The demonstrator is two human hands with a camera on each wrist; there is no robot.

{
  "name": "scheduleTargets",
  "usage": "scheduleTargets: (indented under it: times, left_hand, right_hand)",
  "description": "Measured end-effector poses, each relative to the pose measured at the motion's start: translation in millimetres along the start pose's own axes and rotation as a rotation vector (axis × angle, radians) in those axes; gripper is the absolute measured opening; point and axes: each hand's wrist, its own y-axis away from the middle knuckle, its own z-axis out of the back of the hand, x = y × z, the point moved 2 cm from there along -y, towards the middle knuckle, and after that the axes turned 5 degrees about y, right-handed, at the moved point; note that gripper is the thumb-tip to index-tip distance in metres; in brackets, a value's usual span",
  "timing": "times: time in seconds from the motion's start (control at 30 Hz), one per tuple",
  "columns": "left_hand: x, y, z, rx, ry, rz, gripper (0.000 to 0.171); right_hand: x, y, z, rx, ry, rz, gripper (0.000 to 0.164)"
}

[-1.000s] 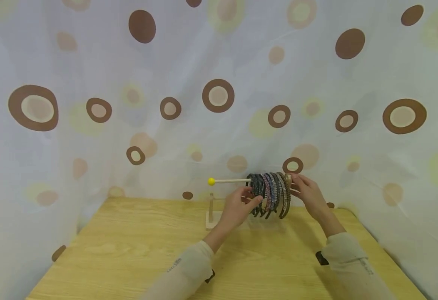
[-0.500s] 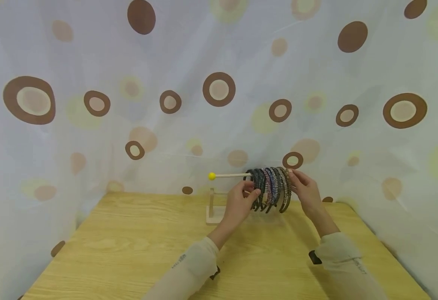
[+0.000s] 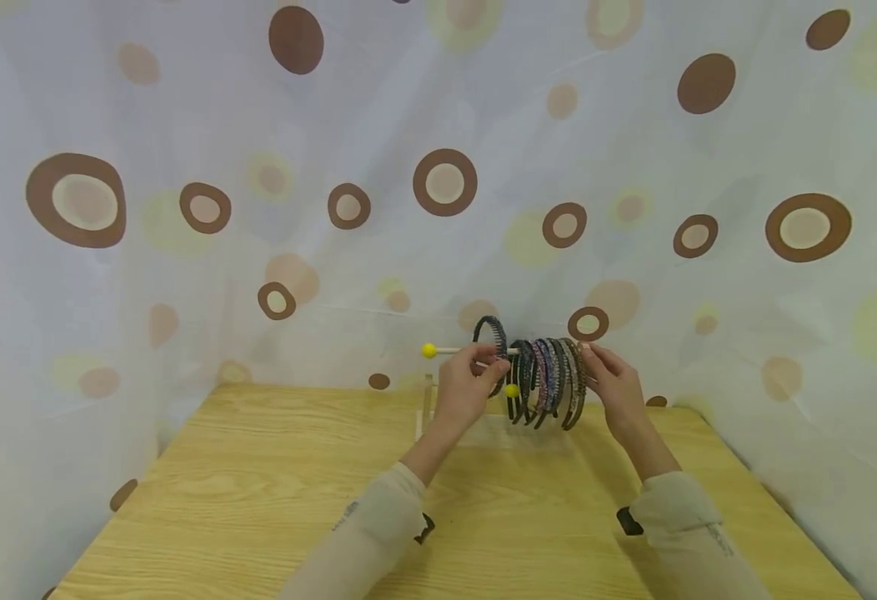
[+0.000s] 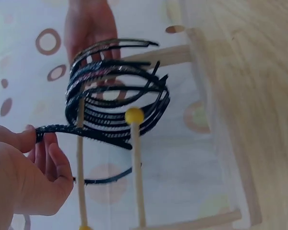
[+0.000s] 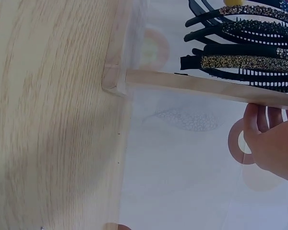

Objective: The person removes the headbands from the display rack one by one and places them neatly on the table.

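Observation:
My left hand [image 3: 459,390] pinches a dark toothed headband [image 3: 491,325] between thumb and fingers. It stands tilted beside the upper rod [image 3: 449,351], apart from the row. In the left wrist view this headband [image 4: 62,128] crosses the rod. Several glittery headbands [image 3: 551,375] hang close together at the right end of a wooden display stand [image 5: 182,82]. My right hand [image 3: 618,392] holds the top of the stand's right upright; in the right wrist view its fingers [image 5: 252,117] meet the wood, their tips partly hidden.
A yellow ball [image 3: 428,351] caps the upper rod's left end; a second yellow ball [image 3: 512,390] tips a lower rod. The stand sits near the back of the wood-grain table [image 3: 258,467]. A spotted curtain [image 3: 378,100] hangs close behind.
My left hand has drawn one dark headband leftward and up from the row, opening a gap. The right hand stays at the stand's right end. The head view shifts slightly.

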Motion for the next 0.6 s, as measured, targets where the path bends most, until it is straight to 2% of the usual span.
scheduleTargets:
  times: [0.1, 0.23, 0.4, 0.6]
  left_hand:
    - [-5.1, -5.7, 14.8, 0.036, 0.001, 0.008, 0.033]
    - [-8.5, -11.4, 44.6, 0.051, -0.011, 0.021, 0.035]
    - [-11.1, -13.7, 73.7, 0.023, -0.045, 0.009, 0.034]
    - [-12.4, -16.1, 95.4, -0.007, -0.085, 0.000, 0.033]
  right_hand:
    - [0, 4, 1, -0.014, -0.007, 0.016, 0.066]
    - [0, 5, -3, -0.014, -0.022, 0.026, 0.065]
    - [-1, 8, -2, -0.016, -0.038, 0.028, 0.063]
    - [-2, 12, 2, -0.028, -0.057, 0.037, 0.064]
